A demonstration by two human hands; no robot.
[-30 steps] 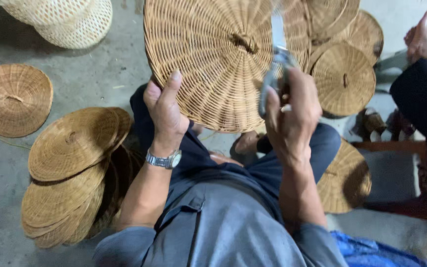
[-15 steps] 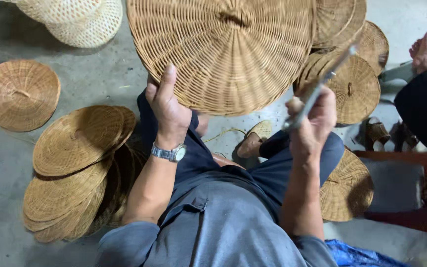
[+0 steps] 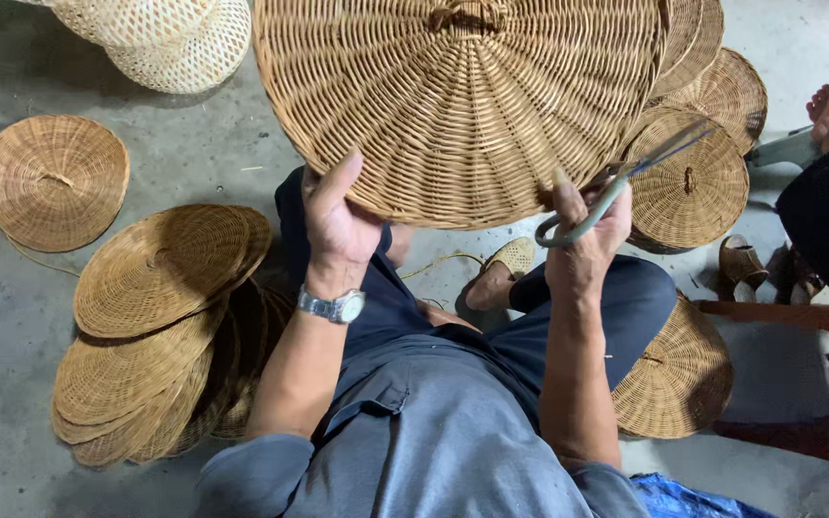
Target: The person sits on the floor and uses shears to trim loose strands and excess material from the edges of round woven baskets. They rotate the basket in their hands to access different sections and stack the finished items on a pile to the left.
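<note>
Wicker disc (image 3: pixel 462 105) is held up over the knees; left hand (image 3: pixel 338 225) grips its lower rim; right hand (image 3: pixel 587 245) clasps scissors (image 3: pixel 616 187) at its edge; woven lids (image 3: pixel 146 326) stacked on the floor beside.

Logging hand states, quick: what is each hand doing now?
Left hand: closed on the round wicker lid's edge.
Right hand: closed around scissors.

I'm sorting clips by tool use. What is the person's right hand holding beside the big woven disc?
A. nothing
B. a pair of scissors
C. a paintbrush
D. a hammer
B: the right hand grips a pair of scissors by the loop handles, blades pointing up and to the right at the edge of the woven disc, which the left hand holds by its lower rim.
</note>
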